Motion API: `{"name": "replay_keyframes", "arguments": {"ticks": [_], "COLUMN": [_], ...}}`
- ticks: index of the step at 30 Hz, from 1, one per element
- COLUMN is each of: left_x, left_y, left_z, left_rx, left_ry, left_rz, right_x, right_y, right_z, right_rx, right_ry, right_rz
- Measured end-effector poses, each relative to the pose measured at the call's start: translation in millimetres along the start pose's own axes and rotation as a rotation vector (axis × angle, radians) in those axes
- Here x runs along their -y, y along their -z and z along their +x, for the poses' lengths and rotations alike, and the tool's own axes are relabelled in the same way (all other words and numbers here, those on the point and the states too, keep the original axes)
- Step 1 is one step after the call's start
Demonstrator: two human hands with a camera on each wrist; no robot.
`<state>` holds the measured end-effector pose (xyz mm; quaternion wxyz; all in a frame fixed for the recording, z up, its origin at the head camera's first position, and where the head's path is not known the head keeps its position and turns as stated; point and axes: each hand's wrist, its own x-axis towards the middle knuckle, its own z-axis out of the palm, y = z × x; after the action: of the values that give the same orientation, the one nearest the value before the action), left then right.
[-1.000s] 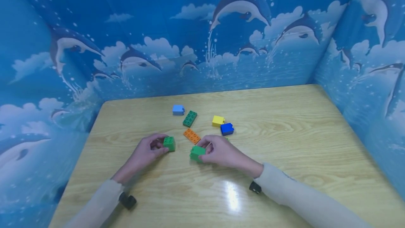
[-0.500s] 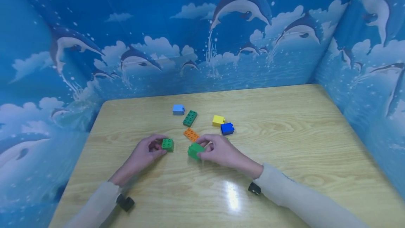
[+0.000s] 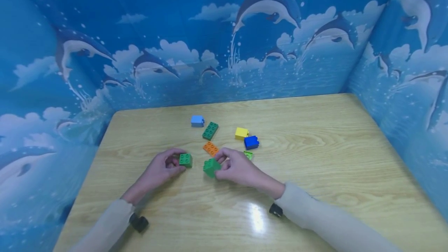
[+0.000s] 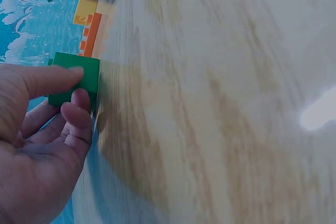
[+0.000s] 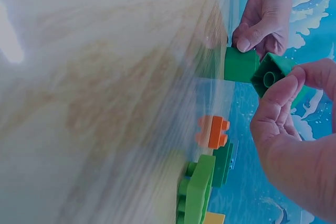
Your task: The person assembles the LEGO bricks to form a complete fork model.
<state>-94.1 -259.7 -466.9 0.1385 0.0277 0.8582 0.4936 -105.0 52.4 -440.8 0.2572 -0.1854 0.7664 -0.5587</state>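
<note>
On the pale wood-grain surface [image 3: 315,135], nearer its left edge, the left hand [image 3: 162,168] pinches a square green plastic brick [image 3: 186,161], studs up. Just beside, rightward across a gap, the right hand [image 3: 241,168] pinches a tilted green plastic block [image 3: 212,168], studs leaning toward the brick.

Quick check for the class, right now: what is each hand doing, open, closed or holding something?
Left hand: closed, holding a green block.
Right hand: closed, holding a second green block, tilted.
</note>
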Motion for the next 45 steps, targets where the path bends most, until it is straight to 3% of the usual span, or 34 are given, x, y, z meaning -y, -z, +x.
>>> {"name": "replay_keyframes", "arguments": {"ticks": [6,15,26,38,45], "left_x": [-1.2,-4.0,-1.5,3.8,6.5], "left_y": [-2.0,-1.1,1.2,0.5,10.1], "left_z": [3.8,5.0,8.2,12.8,2.3], "left_rx": [0.005,0.007,0.038,0.035,0.008], "left_ry": [0.014,-0.014,-0.037,-0.082,-0.067], "left_rz": [0.008,0.052,-0.055,-0.028,0.026], "right_x": [1,7,15,13,15], "right_y": [-2,-8,-20,-32,-52], "right_z": [3.9,11.1,25.1,41.5,53.1], "right_rx": [-0.03,-0.087,-0.123,-0.148,-0.147], "right_ry": [0.048,0.066,0.116,0.164,0.189], "right_rz": [-0.021,0.021,0.042,0.053,0.082]}}
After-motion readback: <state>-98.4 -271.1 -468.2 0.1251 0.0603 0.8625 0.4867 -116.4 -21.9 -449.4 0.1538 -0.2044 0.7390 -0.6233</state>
